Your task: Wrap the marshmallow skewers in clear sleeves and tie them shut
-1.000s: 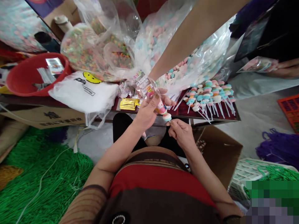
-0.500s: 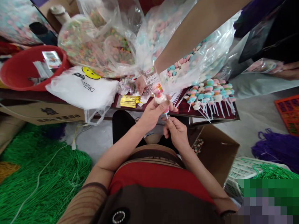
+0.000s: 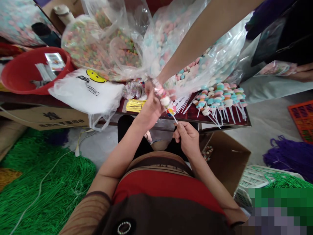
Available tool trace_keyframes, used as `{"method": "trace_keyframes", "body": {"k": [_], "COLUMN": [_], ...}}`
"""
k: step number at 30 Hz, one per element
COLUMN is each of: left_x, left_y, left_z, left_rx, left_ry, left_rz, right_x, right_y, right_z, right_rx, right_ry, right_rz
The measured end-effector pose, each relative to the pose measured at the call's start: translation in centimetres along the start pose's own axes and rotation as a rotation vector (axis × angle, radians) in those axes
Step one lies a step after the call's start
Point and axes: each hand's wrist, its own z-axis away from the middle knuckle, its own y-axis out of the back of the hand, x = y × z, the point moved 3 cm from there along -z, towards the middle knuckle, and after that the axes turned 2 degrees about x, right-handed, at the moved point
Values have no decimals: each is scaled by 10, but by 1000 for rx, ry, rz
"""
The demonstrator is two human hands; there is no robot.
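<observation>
A candy skewer [image 3: 165, 101] in a clear printed wrapper lies slanted between my hands, its white stick pointing down toward me. My right hand [image 3: 187, 135] pinches the lower end of that stick. Around the upper part of the wrapped skewer, my left hand [image 3: 153, 109] is closed, its fingers partly smeared by motion. A co-worker's hand [image 3: 148, 87] reaches in right beside my left hand. Yellow ties [image 3: 135, 105] lie to the left on the dark red table [image 3: 122, 109]. Loose white sticks [image 3: 183, 104] and a pile of candy skewers [image 3: 220, 98] are on the right.
Big clear bags of candy [image 3: 97, 49] fill the back of the table. A red basin [image 3: 19, 73] and a white plastic bag [image 3: 85, 94] stand left. An open cardboard box [image 3: 227, 156] is below right; green strands [image 3: 44, 182] cover the floor at left.
The wrapper now encloses more of the skewer, down to near the stick. My left hand has shifted up and left along it. The co-worker's forearm has moved slightly left.
</observation>
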Motion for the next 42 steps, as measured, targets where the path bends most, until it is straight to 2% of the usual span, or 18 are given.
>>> {"method": "trace_keyframes", "body": {"k": [3, 5, 7, 12, 14, 18, 20, 22, 25, 28, 32, 36, 39, 42], "left_x": [10, 7, 1, -14, -19, -31, -34, -32, -31, -39, -47, -38, -35, -38], "left_y": [0, -3, -7, -13, -14, -15, -14, -13, -10, -9, -3, 6, 11, 14], "left_z": [-8, -8, -6, 3, 7, 18, 20, 18, 15, 17, 23, 21, 18, 17], "left_rx": [176, 289, 336, 259, 208, 127, 108, 117, 162, 131, 65, 53, 117, 210], "left_ry": [-53, -54, -32, -20, 6, 141, 153, 127, 101, 157, 221, 138, 83, 65], "left_rz": [28, 18, 23, 71, 57, 10, 13, 22, 5, -45, -146, -98, -71, -179], "right_x": [0, -2, -5, -8, -7, -5, -6, -8, -11, -11, -7, -4, -2, 0], "right_y": [-1, -3, -5, -12, -17, -28, -29, -26, -20, -19, -19, -16, -16, -18], "right_z": [0, -1, -1, 0, -1, -3, -4, -5, -6, -7, -10, -10, -9, -7], "right_rx": [3, 26, 47, 41, -7, -173, -202, -185, -88, -2, 18, 39, 57, 51], "right_ry": [-4, 7, 25, 22, -53, -262, -277, -221, -73, 6, -4, -3, -16, -40], "right_rz": [40, 71, 114, 157, 53, -233, -273, -200, 20, 94, -13, -86, -98, -81]}}
